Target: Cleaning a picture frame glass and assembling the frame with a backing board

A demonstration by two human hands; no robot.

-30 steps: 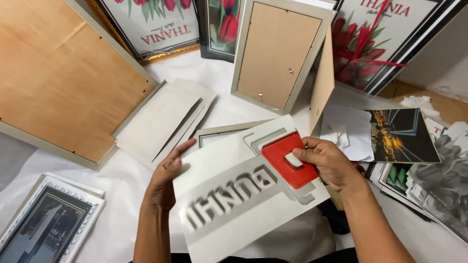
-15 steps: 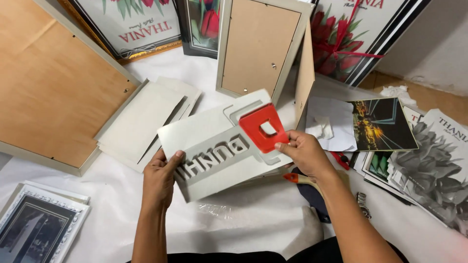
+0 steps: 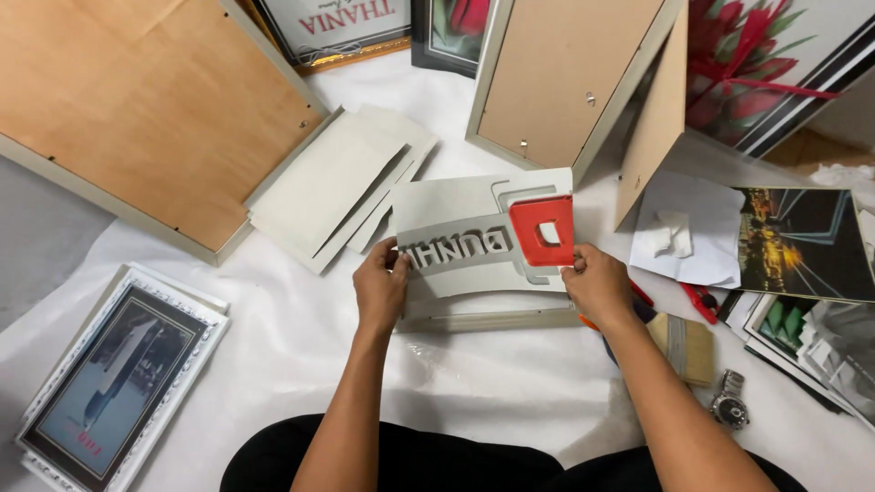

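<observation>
White sheeting (image 3: pixel 301 364) covers the floor; left hand (image 3: pixel 381 290) pinches the grey printed card (image 3: pixel 456 214) at nine o'clock, right hand (image 3: pixel 597 284) grips three o'clock.

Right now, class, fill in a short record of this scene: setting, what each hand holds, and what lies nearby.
Setting: white sheet spread as a work surface
Left hand: grips the left edge of the grey print
Right hand: grips the print's right edge, by its red block
Under the print: a pale frame
Left of the hands: stack of grey boards
Far left: white ornate frame
Right: wristwatch, brush
</observation>
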